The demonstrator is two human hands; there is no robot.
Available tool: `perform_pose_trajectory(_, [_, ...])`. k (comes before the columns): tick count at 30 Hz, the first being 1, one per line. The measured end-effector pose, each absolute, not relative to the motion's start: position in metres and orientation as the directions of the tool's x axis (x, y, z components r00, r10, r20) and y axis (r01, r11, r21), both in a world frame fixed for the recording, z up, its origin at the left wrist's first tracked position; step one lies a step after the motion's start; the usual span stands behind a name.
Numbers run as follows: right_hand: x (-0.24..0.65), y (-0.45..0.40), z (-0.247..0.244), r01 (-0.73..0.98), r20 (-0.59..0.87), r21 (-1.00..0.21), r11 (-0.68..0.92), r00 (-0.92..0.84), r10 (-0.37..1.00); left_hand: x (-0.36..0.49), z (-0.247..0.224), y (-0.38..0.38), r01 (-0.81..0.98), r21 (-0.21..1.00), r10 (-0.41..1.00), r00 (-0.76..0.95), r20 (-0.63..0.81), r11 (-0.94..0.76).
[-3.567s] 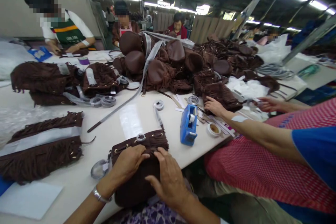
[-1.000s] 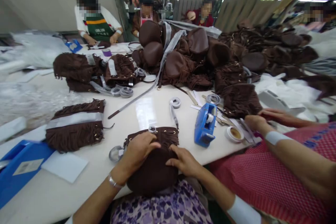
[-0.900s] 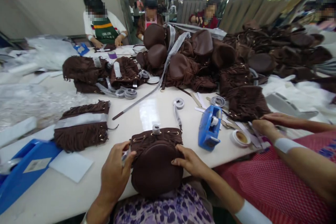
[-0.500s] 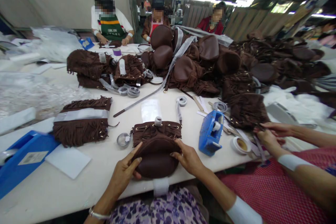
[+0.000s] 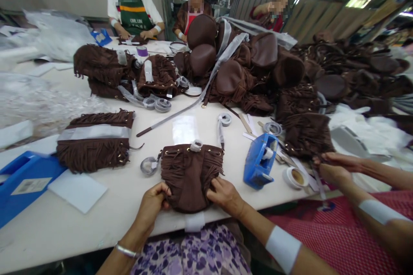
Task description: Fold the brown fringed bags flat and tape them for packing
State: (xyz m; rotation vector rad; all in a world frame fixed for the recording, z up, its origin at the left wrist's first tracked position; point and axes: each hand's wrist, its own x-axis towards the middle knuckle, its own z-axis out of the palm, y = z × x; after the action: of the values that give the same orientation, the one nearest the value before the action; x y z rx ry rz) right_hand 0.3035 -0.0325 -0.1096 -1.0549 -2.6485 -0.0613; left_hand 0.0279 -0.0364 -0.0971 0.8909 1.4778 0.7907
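A dark brown fringed bag (image 5: 190,180) lies on the table right in front of me, its eyelet-trimmed opening pointing away. My left hand (image 5: 155,200) pinches its lower left side, fingers curled at the edge. On the opposite side my right hand (image 5: 225,195) grips the lower right edge, fingertips partly hidden against the fringe. Clear wrap covers a small piece at the middle of the bag's top. A wrapped coiled strap (image 5: 149,166) lies beside the top left corner, and another wrapped strap coil (image 5: 225,119) extends from the top right.
Right of the bag stands a blue tape dispenser (image 5: 260,161), with a tape roll (image 5: 295,177) near a co-worker's hands (image 5: 335,172). At left are a larger blue dispenser (image 5: 29,184), a white pad (image 5: 77,190) and a flat fringed bag (image 5: 95,142). Brown bags (image 5: 232,77) are heaped behind.
The bag's rounded leather base, raised toward me before, is turned down out of sight, and the fringed body now lies flat. Both hands have closed in on its lower sides.
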Motion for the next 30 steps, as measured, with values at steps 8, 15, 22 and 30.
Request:
perform_pose_trajectory(8, [0.302, -0.035, -0.104, 0.664, 0.334, -0.063, 0.745, -0.690, 0.643, 0.011, -0.052, -0.051, 0.509, 0.830, 0.973, -0.096, -0.208, 0.228])
perform_pose_trajectory(15, [0.301, -0.034, -0.110, 0.674, 0.393, -0.092, 0.733, -0.652, 0.649, 0.081, -0.068, -0.069, 0.794, 0.070, 0.738, 0.523, 0.427, -0.603])
perform_pose_trajectory(22, [0.306, -0.047, -0.067, 0.735, 0.355, -0.357, 0.576, -0.464, 0.812, 0.080, -0.112, -0.058, 0.836, -0.054, 0.767, 0.525, 0.369, -0.546])
perform_pose_trajectory(30, [0.263, -0.030, -0.078, 0.673, 0.335, -0.027, 0.740, -0.691, 0.641, 0.079, -0.127, -0.056, 0.831, -0.013, 0.715, 0.486, 0.503, -0.556])
